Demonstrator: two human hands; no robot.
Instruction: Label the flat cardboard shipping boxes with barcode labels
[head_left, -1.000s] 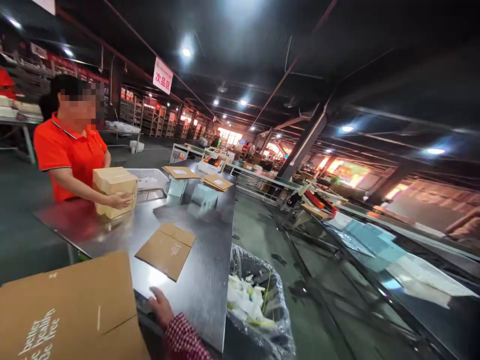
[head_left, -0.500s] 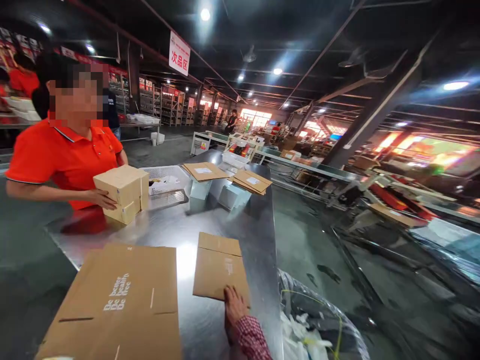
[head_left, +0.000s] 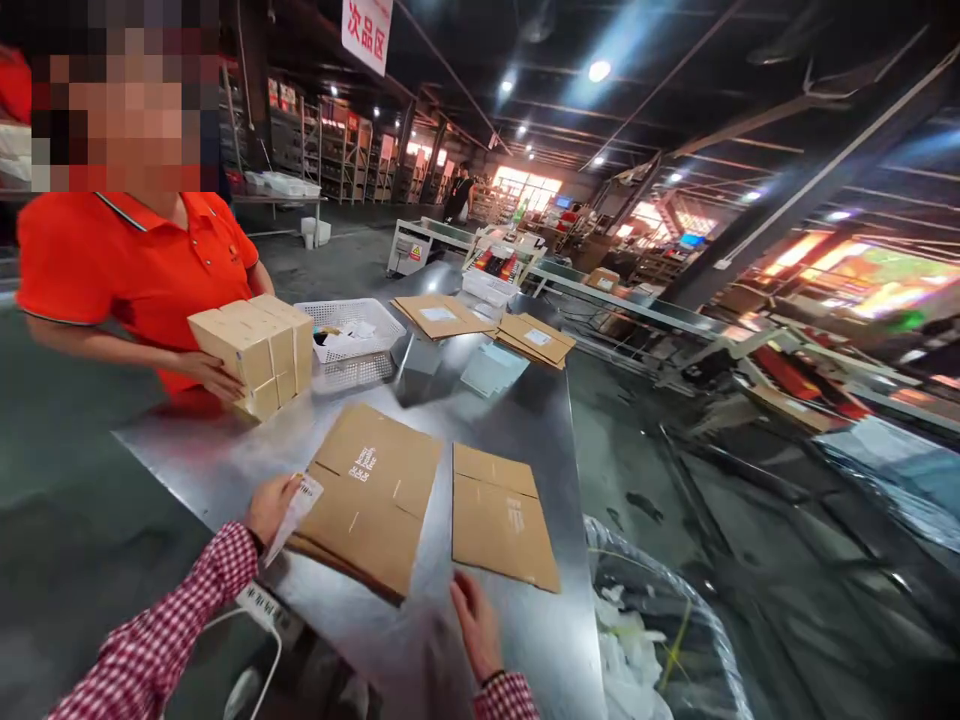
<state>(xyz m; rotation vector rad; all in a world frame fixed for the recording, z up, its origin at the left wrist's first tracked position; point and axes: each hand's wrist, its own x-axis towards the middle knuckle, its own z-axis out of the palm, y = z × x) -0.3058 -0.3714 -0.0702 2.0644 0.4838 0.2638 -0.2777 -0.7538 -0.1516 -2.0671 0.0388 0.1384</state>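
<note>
My left hand [head_left: 272, 510] is closed on a white printed paper label [head_left: 296, 512], at the left edge of a large flat cardboard carton [head_left: 369, 490]. The carton lies folded flat on the metal table [head_left: 360, 610], with white lettering on top. To its right is a smaller flat carton [head_left: 499, 535], creased across its upper part. My right hand [head_left: 477, 625] is just below that carton's near edge, fingers out and apart from it, holding nothing I can see.
Across the table a person in an orange shirt [head_left: 150, 290] holds stacked cardboard boxes [head_left: 259, 350]. A white basket [head_left: 352, 330] and flat cartons with labels [head_left: 442, 315] stand farther back. A plastic-lined bin [head_left: 652, 640] is beside the table's right edge.
The large carton now lies farther up the table beside the smaller one. My left hand has come into view with the label. My right hand has come off the smaller carton.
</note>
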